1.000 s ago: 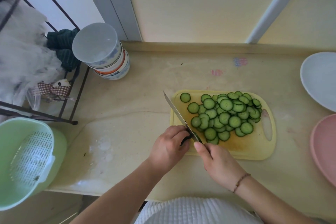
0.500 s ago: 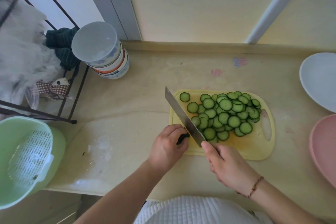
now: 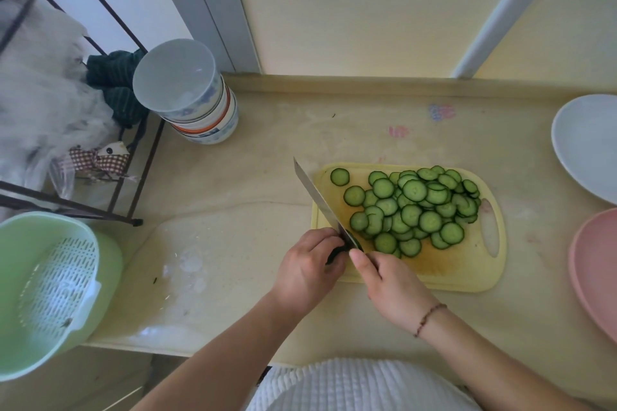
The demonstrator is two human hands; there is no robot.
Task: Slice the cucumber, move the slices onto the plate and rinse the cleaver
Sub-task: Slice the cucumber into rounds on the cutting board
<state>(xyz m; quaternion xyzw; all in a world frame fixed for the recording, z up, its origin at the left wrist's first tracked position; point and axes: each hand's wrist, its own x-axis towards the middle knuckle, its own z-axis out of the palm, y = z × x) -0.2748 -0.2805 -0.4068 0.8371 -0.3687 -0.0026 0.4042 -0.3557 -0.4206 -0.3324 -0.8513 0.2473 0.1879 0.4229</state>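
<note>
A yellow cutting board [image 3: 464, 272] lies on the counter with a pile of several cucumber slices [image 3: 414, 210] on it. My right hand [image 3: 387, 284] grips the cleaver [image 3: 320, 200] by its handle, the blade running up and to the left along the board's left edge. My left hand [image 3: 307, 267] has its fingers curled round the dark cucumber end [image 3: 335, 253], just left of the blade. Most of that end piece is hidden under my fingers. A white plate [image 3: 584, 143] sits at the right edge.
A pink plate [image 3: 597, 270] lies below the white one at the right. A stack of bowls [image 3: 193, 100] stands at the back left beside a black wire rack [image 3: 100, 210]. A green basket with a white strainer [image 3: 50, 287] sits at the left.
The cleaver rose with its blade face showing half a second ago and has come back down onto the cucumber end. My left hand stayed on the end piece.
</note>
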